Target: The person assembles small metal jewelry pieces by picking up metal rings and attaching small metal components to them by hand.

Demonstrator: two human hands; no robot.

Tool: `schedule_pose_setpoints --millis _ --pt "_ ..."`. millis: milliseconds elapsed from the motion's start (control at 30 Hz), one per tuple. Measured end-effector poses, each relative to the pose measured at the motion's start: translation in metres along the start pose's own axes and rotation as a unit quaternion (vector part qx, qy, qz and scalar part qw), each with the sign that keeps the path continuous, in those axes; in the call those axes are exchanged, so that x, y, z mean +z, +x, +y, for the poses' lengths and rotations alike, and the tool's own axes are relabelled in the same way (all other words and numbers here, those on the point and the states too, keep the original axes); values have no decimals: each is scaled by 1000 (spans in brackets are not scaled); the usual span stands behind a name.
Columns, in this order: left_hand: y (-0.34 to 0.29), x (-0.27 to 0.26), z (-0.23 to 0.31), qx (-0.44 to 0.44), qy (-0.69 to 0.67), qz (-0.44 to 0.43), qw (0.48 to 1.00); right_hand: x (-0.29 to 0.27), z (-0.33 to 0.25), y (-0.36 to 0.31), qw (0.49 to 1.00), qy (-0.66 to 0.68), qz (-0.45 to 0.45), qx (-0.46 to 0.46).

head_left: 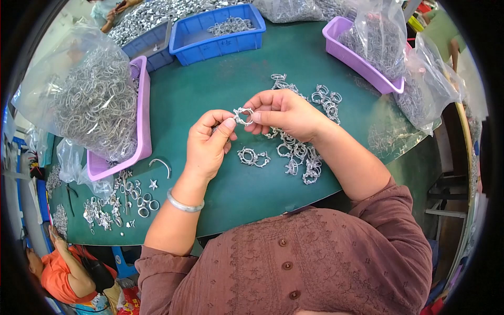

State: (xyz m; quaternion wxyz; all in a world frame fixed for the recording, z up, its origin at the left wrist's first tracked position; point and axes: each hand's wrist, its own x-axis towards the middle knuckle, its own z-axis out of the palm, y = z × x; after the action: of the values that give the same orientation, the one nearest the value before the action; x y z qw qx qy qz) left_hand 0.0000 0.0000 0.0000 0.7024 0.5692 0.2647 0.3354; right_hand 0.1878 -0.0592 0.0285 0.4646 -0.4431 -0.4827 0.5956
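A person in a brown buttoned shirt (294, 262) sits at a round green table (220, 89), seen from above, forearms entering from 6 o'clock. At the picture's centre both hands meet over the table. The left hand (207, 142), with a silver bangle (184, 203) on its wrist, pinches a small silver ring-shaped metal piece (243, 116) between thumb and forefinger. The right hand (286, 111) closes its fingertips on the same piece from the 3 o'clock side, so both hands grip it, lifted off the table.

Just below the hands, toward 6 o'clock, a small cluster of rings (253, 156) lies on the table. A loose heap of similar metal pieces (302, 152) spreads under and past the right wrist, toward 2 o'clock.

At 8 o'clock, scattered rings and a small star shape (153, 184) lie near the table edge. At 9 o'clock a purple tray (143, 126) holds a clear bag of metal parts (94, 100). At 12 o'clock sits a blue bin (218, 42) with a few pieces inside. At 1 o'clock another purple tray (357, 60) carries more clear bags of parts (378, 37).

At 7 o'clock, beyond the table, another person in an orange top (58, 275) is partly visible.
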Motion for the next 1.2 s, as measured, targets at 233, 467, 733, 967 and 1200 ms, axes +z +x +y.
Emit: schedule_pose_setpoints --millis 233,467,733,967,1200 --pt "1 0 3 -20 -41 11 999 1 -1 1 999 33 12 0" --pt "2 2 5 -28 -44 21 998 2 -4 0 1000 23 19 0" --pt "0 0 5 -26 -7 17 1000 0 7 1 995 -76 21 -60" --pt "0 3 2 65 65 20 996 2 10 1 974 -137 50 -173" --pt "0 3 1 106 65 5 992 5 6 0 966 -142 63 -206"
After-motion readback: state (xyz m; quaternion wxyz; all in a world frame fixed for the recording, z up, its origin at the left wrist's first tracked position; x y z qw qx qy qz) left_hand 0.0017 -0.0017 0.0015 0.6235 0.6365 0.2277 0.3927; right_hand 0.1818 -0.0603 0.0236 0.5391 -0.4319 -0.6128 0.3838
